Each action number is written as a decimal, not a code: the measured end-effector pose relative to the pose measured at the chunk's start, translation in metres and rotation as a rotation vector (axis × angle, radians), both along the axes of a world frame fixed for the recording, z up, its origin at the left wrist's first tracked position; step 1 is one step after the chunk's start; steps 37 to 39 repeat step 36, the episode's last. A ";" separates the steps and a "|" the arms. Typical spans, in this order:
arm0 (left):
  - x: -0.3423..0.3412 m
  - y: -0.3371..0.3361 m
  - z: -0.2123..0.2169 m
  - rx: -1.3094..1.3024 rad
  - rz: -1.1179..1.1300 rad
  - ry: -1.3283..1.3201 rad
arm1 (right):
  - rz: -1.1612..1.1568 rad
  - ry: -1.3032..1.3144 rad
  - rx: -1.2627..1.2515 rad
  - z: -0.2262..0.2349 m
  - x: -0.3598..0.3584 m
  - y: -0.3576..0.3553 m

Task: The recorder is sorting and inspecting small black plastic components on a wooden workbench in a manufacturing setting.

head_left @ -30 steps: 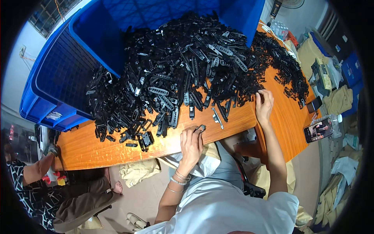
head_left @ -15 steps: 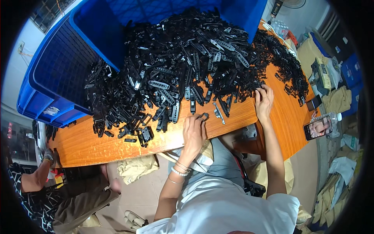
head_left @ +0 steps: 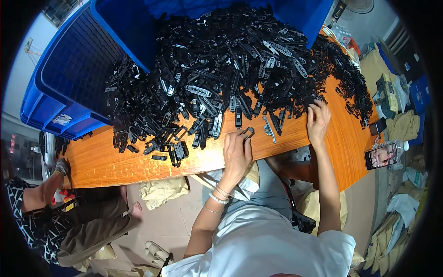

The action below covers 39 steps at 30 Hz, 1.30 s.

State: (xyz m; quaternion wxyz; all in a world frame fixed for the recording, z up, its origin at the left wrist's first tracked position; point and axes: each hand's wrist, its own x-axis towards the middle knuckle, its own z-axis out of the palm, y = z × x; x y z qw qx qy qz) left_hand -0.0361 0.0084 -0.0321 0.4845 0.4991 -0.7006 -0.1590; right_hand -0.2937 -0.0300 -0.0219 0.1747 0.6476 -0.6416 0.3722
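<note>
My left hand (head_left: 236,154) is closed at the front edge of the table, a small black plastic part (head_left: 249,132) pinched at its fingertips. Farther right, my right hand (head_left: 318,121) reaches to the edge of the heap, fingers curled together against small black parts; what they grip, if anything, is too small to make out. The big heap of black plastic parts (head_left: 207,64) fills the tabletop ahead, with some silver-grey strips among it. Between my hands lies a loose grey strip-shaped part (head_left: 268,129).
Blue plastic crates (head_left: 69,83) stand left of and behind the heap on the wooden table (head_left: 110,161). A phone (head_left: 381,156) is at the table's right side. At far left sits another person with a gloved hand (head_left: 61,167). Bags (head_left: 399,221) pile up along the right.
The whole view has shifted slightly, moving the table and heap in the picture. My left hand still holds the black part; my right hand stays by the heap, its fingers curled closer together.
</note>
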 end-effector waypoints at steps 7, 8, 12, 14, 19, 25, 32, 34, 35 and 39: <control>-0.004 0.001 -0.003 -0.025 -0.023 -0.072 | -0.072 -0.088 -0.023 -0.003 -0.015 -0.019; -0.005 0.001 -0.003 -0.032 -0.025 -0.055 | -0.077 -0.116 -0.015 -0.003 -0.014 -0.023; -0.005 0.000 -0.005 -0.030 -0.025 -0.050 | -0.100 -0.130 -0.037 -0.011 -0.011 -0.029; -0.004 -0.001 -0.003 -0.016 -0.002 -0.055 | -0.110 -0.140 -0.031 -0.011 -0.011 -0.028; -0.004 -0.003 -0.005 -0.012 0.036 -0.046 | -0.176 -0.231 0.087 -0.016 -0.018 -0.031; 0.001 0.001 0.001 -0.061 0.070 0.044 | -0.116 -0.298 0.027 -0.010 -0.013 -0.026; 0.100 0.035 0.144 -0.470 0.272 0.021 | 0.115 -0.480 -0.171 0.111 0.036 0.030; 0.139 0.063 0.207 -0.758 0.029 0.007 | 0.622 -0.332 -0.379 0.176 0.058 0.052; 0.150 0.075 0.233 -0.684 -0.072 0.002 | 0.848 -0.676 -0.274 0.206 0.076 0.080; 0.155 0.080 0.260 -0.591 -0.264 -0.084 | 0.828 -0.669 -0.281 0.207 0.073 0.085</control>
